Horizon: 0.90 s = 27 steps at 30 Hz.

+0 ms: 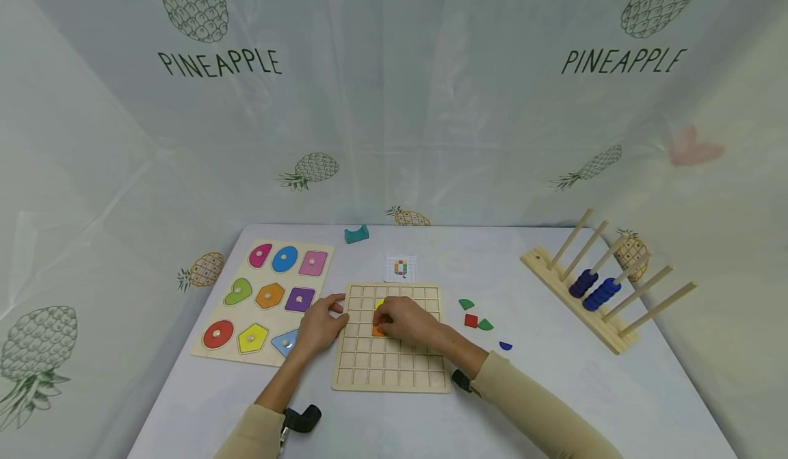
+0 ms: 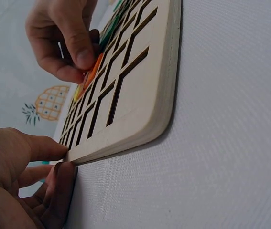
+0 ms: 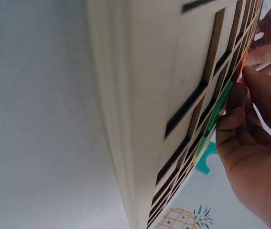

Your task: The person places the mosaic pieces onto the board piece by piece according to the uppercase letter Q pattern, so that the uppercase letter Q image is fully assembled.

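Note:
A wooden grid board [image 1: 363,370] lies in front of me, with yellow [image 1: 379,304], orange [image 1: 377,332] and green [image 3: 217,107] pieces on it. My right hand [image 1: 406,319] is over the board's middle, its thumb and fingertips pinching a small reddish piece [image 2: 84,76], mostly hidden by the fingers. My left hand [image 1: 321,324] touches the board's left edge with fairly straight fingertips; in the left wrist view, one finger rests on its rim. Just behind the board is a white card [image 1: 391,276] printed with a coloured letter Q.
Right of the board lie a red square [image 1: 470,321], green quarter pieces [image 1: 485,324] and a blue half-round [image 1: 505,345]. A shape puzzle [image 1: 230,306] is at left, a teal block [image 1: 356,234] at the back. A peg stand [image 1: 579,302] with blue rings stands far right.

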Each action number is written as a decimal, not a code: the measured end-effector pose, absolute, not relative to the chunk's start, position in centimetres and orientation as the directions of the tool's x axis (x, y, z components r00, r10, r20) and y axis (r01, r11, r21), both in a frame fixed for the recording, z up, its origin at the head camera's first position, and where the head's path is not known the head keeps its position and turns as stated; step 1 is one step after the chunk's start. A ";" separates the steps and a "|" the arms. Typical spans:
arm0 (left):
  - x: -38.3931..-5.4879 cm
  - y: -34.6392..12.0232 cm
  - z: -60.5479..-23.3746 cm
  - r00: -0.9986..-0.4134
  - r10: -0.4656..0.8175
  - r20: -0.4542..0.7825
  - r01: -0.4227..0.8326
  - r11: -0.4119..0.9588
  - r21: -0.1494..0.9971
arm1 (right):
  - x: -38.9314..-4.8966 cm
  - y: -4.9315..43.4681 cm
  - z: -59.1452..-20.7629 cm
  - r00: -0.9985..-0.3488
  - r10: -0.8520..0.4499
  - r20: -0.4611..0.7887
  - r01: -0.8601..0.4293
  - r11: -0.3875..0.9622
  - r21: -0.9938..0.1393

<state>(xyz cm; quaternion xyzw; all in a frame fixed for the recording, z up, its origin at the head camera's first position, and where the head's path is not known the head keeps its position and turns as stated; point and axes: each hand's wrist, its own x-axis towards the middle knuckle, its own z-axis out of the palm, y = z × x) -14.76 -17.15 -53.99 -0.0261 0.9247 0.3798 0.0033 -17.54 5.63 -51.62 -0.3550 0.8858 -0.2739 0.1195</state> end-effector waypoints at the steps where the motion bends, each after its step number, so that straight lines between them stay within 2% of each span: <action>1: -14.8 -17.2 -54.0 -0.999 -0.046 -0.026 -0.051 0.710 0.702 | -17.5 5.6 -51.6 -0.716 -0.698 -0.013 -0.570 0.596 -0.565; 6: -14.8 -17.2 -54.0 -0.999 -0.048 -0.025 -0.052 0.708 0.704 | -17.4 5.6 -51.5 -0.712 -0.702 -0.001 -0.588 0.596 -0.546; 16: -14.7 -17.2 -53.9 -0.998 -0.053 -0.032 -0.060 0.702 0.710 | -17.8 6.5 -51.2 -0.748 -0.663 -0.024 -0.526 0.614 -0.588; 27: -14.8 -17.2 -54.0 -0.998 -0.059 -0.031 -0.064 0.708 0.703 | -18.6 10.4 -50.6 -0.798 -0.602 -0.030 -0.460 0.641 -0.614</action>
